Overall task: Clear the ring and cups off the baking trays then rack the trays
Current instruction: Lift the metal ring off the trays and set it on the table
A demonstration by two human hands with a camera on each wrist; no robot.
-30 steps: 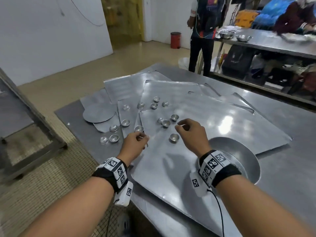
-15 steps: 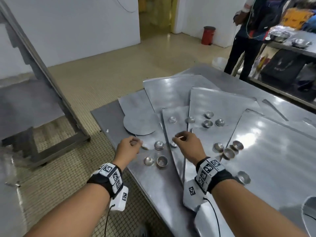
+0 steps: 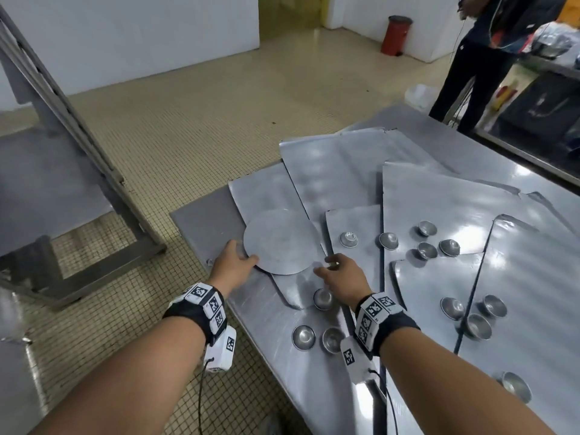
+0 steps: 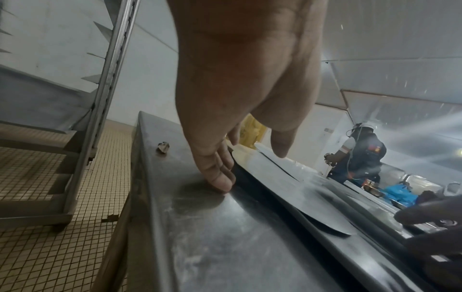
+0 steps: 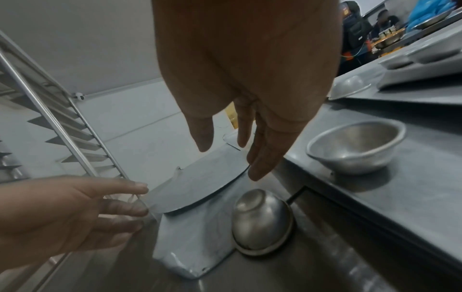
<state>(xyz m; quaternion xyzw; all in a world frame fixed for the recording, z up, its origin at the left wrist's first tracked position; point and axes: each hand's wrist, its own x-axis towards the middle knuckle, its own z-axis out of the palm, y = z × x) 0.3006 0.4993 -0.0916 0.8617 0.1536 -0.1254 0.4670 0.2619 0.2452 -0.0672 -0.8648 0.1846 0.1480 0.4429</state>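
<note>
While many cups (image 3: pixel 453 308) lie scattered over the unracked trays (image 3: pixel 439 196), the head view shows little cleared. Left wrist: left hand (image 4: pixel 240 83), fingers straight, touches the table. Right wrist: right hand (image 5: pixel 250 75) hovers released over the disc (image 5: pixel 197 187).

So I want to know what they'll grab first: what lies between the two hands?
In the head view, only the near edge of the round metal disc lies between the left hand and the right hand.
</note>
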